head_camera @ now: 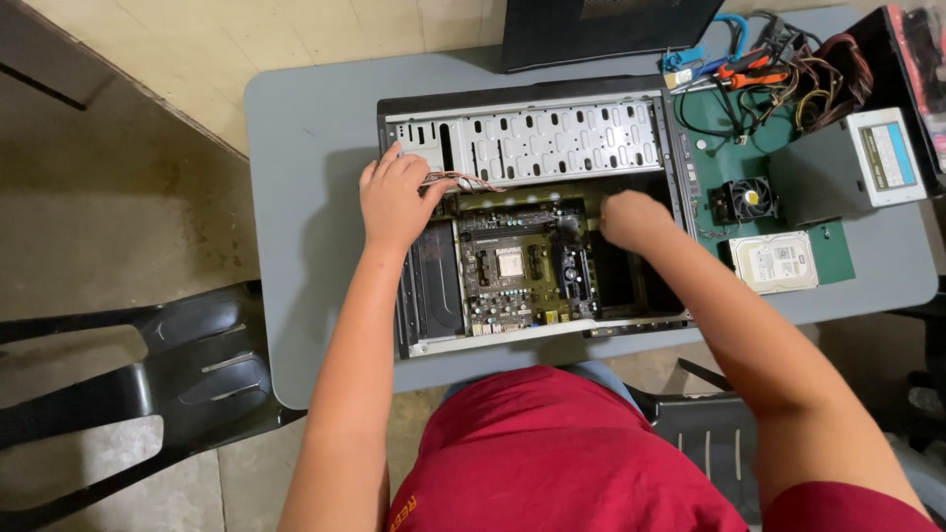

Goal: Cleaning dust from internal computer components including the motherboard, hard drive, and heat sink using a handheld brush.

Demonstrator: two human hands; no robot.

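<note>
The open black metal computer case point(680, 148) lies flat; inside, over its green motherboard point(512, 266), the left hand point(394, 202) pinches thin coloured wires point(463, 180), while the right hand point(631, 219) curls closed, its grasp hidden.

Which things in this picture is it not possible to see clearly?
Head view:
- Right hand fingertips: curled down into the computer case; grip unclear.
- Left hand: its fingers hide how it grips the thin wires.
- Motherboard parts: too small.
- Tools: tangled, partly cut off.
</note>
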